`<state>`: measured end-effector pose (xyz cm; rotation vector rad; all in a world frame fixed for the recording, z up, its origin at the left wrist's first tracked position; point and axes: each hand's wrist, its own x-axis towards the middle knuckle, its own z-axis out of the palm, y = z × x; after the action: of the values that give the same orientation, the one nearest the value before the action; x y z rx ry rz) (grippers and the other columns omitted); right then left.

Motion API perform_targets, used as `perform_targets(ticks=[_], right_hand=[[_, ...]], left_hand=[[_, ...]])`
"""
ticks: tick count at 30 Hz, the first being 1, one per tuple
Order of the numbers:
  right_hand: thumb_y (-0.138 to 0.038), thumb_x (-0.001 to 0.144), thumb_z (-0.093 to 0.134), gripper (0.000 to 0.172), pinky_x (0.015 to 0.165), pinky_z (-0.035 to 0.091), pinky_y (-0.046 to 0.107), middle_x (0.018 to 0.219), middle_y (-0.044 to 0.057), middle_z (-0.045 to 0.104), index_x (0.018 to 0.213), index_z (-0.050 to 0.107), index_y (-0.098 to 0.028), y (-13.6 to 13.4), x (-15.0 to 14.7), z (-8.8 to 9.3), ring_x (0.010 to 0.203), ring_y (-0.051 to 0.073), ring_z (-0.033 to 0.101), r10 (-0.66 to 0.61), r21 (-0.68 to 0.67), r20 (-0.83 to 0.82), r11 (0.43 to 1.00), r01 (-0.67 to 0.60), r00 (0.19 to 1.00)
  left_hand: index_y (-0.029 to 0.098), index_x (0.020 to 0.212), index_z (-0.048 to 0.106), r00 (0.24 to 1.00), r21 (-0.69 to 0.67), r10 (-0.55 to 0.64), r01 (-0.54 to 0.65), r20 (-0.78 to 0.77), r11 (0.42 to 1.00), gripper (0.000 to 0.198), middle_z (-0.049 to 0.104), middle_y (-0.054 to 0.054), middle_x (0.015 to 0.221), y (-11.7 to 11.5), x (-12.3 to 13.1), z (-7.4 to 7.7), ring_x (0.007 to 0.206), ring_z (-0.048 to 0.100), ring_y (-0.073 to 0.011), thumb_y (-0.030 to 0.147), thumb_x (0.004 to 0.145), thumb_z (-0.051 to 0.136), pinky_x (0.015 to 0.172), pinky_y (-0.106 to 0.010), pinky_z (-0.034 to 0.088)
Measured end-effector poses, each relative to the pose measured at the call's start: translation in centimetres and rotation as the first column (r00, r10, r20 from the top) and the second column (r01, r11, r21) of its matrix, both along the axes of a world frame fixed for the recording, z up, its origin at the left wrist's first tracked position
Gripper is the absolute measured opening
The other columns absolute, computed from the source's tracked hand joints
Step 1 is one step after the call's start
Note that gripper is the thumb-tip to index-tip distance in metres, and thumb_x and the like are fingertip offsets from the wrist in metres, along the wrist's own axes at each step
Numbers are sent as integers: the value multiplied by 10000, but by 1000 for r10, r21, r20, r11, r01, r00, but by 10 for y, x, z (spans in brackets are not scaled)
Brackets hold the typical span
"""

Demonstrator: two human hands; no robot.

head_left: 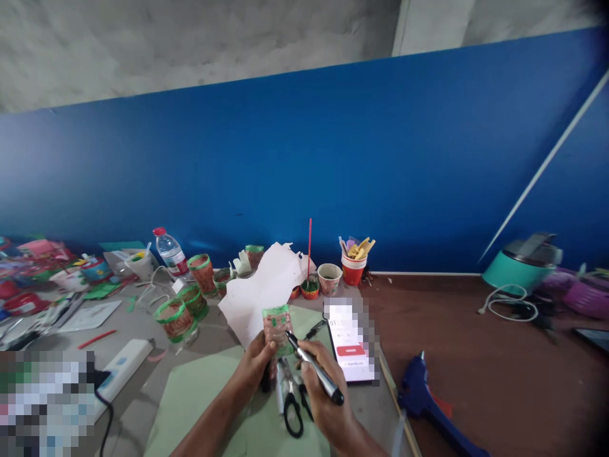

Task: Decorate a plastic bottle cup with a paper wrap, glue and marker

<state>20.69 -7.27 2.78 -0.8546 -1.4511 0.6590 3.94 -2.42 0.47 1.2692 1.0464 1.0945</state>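
In the middle of the head view, my left hand (259,358) is closed around the side of a small brown cup with green bands (276,320), tipped so its side faces me. My right hand (326,384) grips a silver and black marker pen (316,371), its dark tip touching or very close to the cup's surface. Black-handled scissors (292,412) lie beneath my hands on a pale green sheet (204,393). A torn white sheet of paper (261,282) lies behind the cup. Parts of my left fingers are hidden by the cup.
A phone (352,349) lies right of my hands, and a blue glue gun (428,400) farther right. Behind stand a red cup of tools (354,266), a patterned paper cup (330,279) and a water bottle (171,254). Several brown-green cups (175,324) and a power strip (126,368) are left.
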Motion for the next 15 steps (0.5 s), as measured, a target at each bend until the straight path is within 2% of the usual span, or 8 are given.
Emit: perform_targets(ticks=[4,7,11,15], right_hand=[[-206,912,446,226,716,534,243,927,64,656,1090,584,-189,2,0,-1,803,167,645,-8,20,-6,1000,8,1000],[-205,915,441,233,751,529,258,955,70,656,1101,581,-189,2,1,-3,841,177,644,3,-16,5,1000,-3,1000],[-229,920,448,229,735,528,261,957,66,662,1108,576,-201,0,2,-3,821,178,645,-1,-43,-26,999,-1,1000],[-227,920,447,245,719,532,265,976,72,649,1133,568,-209,-3,1,0,828,183,642,31,3,-49,1000,-31,998]], left_hand=[[143,891,542,1000,-36,14,-15,-5,999,567,440,73,449,-2,3,8,369,356,-67,674,701,601,387,-196,312],[152,895,522,1000,-43,23,-23,5,999,582,431,78,456,-3,4,11,370,343,-64,681,673,624,381,-198,298],[156,897,501,1000,-49,18,-17,18,999,594,431,80,448,-2,4,9,368,348,-68,695,674,612,385,-203,306],[169,877,481,1000,-28,-9,9,14,1000,557,432,84,465,-1,3,6,374,348,-63,671,685,626,391,-198,311]])
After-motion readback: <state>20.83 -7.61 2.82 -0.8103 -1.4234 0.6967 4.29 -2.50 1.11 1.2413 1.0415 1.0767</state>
